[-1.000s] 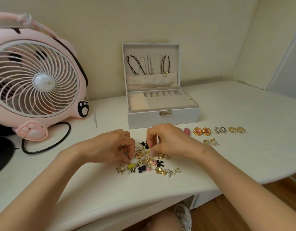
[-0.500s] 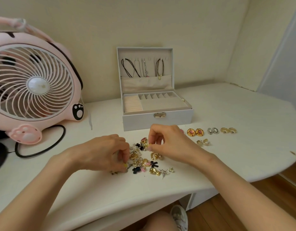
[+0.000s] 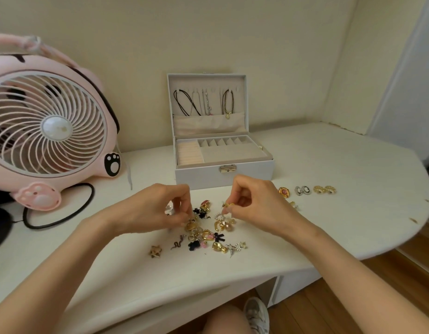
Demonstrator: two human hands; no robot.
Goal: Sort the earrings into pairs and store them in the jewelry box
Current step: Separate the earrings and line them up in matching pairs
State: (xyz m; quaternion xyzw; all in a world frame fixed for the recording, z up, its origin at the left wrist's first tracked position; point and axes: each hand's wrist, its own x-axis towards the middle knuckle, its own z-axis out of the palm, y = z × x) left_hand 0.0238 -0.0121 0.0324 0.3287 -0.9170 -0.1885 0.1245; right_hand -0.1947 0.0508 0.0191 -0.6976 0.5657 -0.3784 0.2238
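Both hands are working over the near middle of the white desk (image 3: 353,165). The right hand (image 3: 254,203) is hovering just above the loose pile of earrings (image 3: 208,235), thumb and forefinger pinching a small gold earring (image 3: 229,205), the other fingers curling in behind. The left hand (image 3: 160,210) is resting at the pile's left edge with its fingers curled and the tips pointing down into the earrings; whether it is gripping a piece cannot be told.

The pile is lying unsorted between the hands and the desk's near edge: gold, black, pink and silver pieces are touching and overlapping. A star-shaped earring (image 3: 155,251) and a snake-shaped earring (image 3: 177,243) are lying apart on its left.

The jewelry box (image 3: 223,174) is standing open just behind the hands, toward the desk's far edge, lid upright, with necklaces (image 3: 204,104) hanging inside the lid. No earrings are showing in its tray compartments.

To the right of the box's front, a row is lying toward the desk's right edge: a gold earring with a pink stone (image 3: 284,192), partly hidden by the right hand, a black-and-silver pair (image 3: 302,190) and a pair of gold hoops (image 3: 324,189).

A pink fan (image 3: 49,131) is standing at the desk's left end, its black cable (image 3: 59,213) looping in front of it.
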